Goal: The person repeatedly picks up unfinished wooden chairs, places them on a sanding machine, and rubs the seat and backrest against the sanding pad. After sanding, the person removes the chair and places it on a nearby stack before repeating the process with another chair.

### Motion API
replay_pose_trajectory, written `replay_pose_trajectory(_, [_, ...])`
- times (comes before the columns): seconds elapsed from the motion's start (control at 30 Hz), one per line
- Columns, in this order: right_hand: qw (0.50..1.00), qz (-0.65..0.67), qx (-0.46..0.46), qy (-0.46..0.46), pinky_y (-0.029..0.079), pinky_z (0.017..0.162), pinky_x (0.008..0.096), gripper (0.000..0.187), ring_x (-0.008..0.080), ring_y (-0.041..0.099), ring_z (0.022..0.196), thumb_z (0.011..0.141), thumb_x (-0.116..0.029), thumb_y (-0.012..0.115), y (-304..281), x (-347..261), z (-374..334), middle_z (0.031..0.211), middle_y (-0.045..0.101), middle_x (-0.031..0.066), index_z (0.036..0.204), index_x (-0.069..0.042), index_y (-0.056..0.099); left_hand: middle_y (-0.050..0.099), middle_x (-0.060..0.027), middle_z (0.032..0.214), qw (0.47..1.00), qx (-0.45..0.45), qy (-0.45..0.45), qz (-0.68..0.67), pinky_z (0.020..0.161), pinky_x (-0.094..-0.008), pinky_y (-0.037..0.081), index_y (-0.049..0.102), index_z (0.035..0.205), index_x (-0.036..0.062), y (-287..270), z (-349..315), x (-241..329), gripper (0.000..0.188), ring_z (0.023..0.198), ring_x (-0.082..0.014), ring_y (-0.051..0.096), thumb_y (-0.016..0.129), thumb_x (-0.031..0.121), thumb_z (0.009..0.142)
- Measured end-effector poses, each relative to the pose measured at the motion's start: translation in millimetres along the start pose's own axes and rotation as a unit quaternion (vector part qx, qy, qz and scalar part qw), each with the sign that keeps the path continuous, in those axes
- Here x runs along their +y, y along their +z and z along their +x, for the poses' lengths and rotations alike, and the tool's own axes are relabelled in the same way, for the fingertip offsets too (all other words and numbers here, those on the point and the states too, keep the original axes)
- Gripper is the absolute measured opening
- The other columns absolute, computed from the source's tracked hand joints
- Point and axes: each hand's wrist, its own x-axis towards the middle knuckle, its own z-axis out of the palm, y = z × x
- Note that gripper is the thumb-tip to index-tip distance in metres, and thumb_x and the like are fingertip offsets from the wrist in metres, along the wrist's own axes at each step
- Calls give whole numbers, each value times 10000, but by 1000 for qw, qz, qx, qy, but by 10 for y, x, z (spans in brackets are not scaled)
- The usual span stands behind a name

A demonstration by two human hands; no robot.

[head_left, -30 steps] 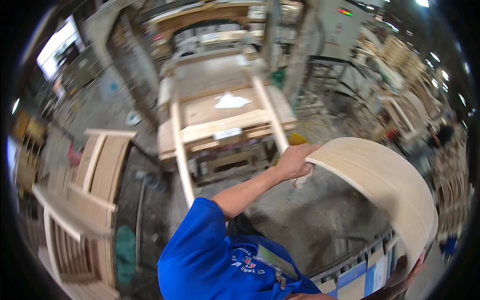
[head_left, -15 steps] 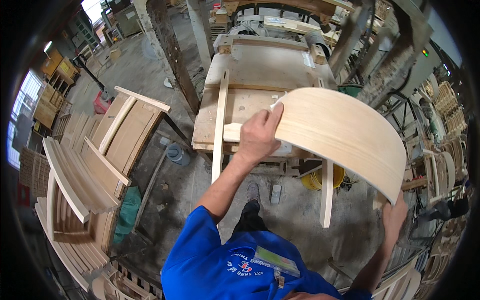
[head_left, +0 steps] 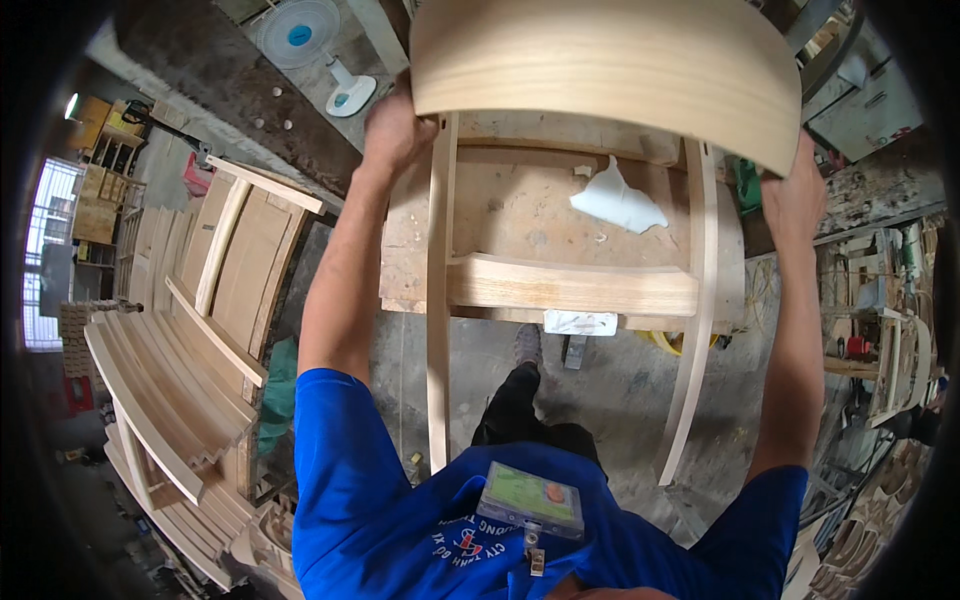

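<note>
A curved pale wooden panel (head_left: 600, 65) spans the far side of the bench, over the far ends of two long wooden posts. My left hand (head_left: 396, 132) grips its left end, and my right hand (head_left: 797, 195) grips its right end. The left post (head_left: 438, 300) and right post (head_left: 688, 350) are linked by a wooden crosspiece (head_left: 570, 285). Whether the panel touches the posts cannot be made out. A torn white sheet (head_left: 622, 198) lies between the posts on the wooden workbench (head_left: 510, 205).
On the left, a table holds stacked curved wooden strips (head_left: 165, 385). A standing fan (head_left: 300, 36) is beyond the bench. A white block (head_left: 580, 323) sits at the bench's near edge, above a yellow tub (head_left: 680, 342). Wooden parts (head_left: 890, 490) crowd the right side.
The panel has swung from a slant on the right to level across both posts. My left hand has moved left and farther away; my right hand has risen. The torn white sheet is now uncovered.
</note>
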Motion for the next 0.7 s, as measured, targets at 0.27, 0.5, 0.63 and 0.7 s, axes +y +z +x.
replay_pose_trajectory(0.27, [998, 24, 16, -54, 526, 861, 562, 438, 531, 641, 1032, 901, -239, 628, 882, 202, 340, 1120, 686, 298, 1305, -80, 571, 710, -297, 1059, 997, -2, -74, 18, 842, -584, 550, 497, 1386, 61, 295, 219, -100, 528, 987, -521, 674, 603, 241, 901])
replay_pose_trajectory(0.5, [1000, 10, -10, -24, 524, 890, 566, 498, 527, 638, 1080, 912, -293, 634, 1330, 478, 203, 1146, 689, 295, 1374, -131, 541, 680, -308, 1141, 999, -1, -30, 21, 878, -566, 550, 506, 1380, 61, 488, 27, -136, 500, 1066, -506, 653, 575, 299, 945])
replay_pose_trajectory(0.63, [998, 2, -47, -36, 510, 903, 573, 547, 536, 625, 1092, 920, -354, 624, 1408, 643, 261, 1157, 675, 313, 1404, -119, 525, 690, -328, 1082, 998, 1, -24, 51, 831, -568, 559, 534, 1336, 5, 509, -34, -156, 449, 1019, -521, 664, 578, 240, 957])
replay_pose_trajectory(0.7, [997, 2, -43, -62, 509, 909, 574, 562, 536, 625, 1094, 918, -357, 627, 1501, 838, 223, 1162, 676, 311, 1414, -115, 522, 678, -352, 1087, 999, -11, -30, -9, 835, -577, 541, 504, 1327, 0, 518, 39, 22, 409, 1055, -529, 649, 563, 161, 956])
